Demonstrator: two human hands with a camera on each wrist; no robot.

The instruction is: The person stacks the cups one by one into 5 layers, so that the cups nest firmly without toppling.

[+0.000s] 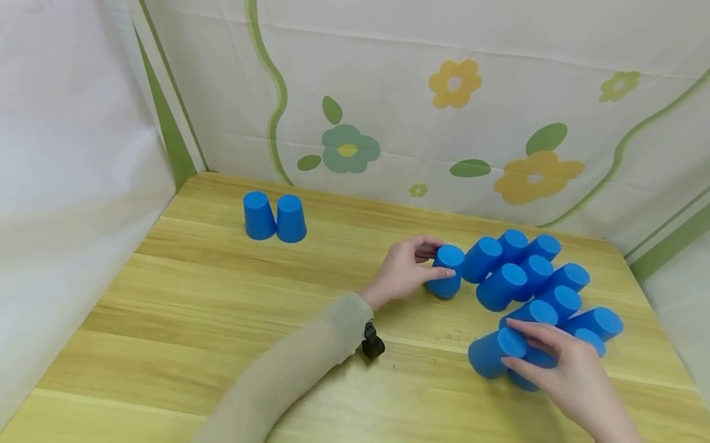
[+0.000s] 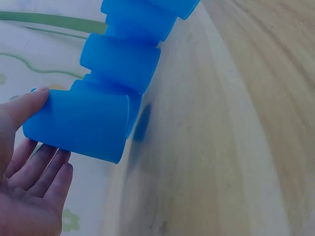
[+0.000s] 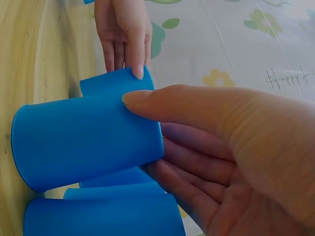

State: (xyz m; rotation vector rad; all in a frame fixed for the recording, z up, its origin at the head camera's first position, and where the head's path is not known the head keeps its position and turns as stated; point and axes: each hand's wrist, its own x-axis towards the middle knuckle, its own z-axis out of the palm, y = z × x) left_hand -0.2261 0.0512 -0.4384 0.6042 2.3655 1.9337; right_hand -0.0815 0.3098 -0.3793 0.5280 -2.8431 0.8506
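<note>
Left hand [image 1: 403,269] pinches left-side cup [image 1: 444,284] beside cup cluster [image 1: 499,290] | right hand [image 1: 577,378] pinches near-side cup [image 1: 488,354] at cluster's near edge | both cups: presumably light, fairly stiff, slightly slippery; hold near closed top [image 1: 450,256].

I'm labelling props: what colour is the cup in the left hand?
That cup is plain blue, clearest in the left wrist view.

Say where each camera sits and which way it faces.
Head: on the head, facing forward and down at blue tapered cups; left hand and right hand show.
Left wrist: worn there, facing the left hand's gripped cup; that hand shows.
Right wrist: worn there, facing the right hand's gripped cup; both hands show.
Shared: head and right wrist show both hands.
</note>
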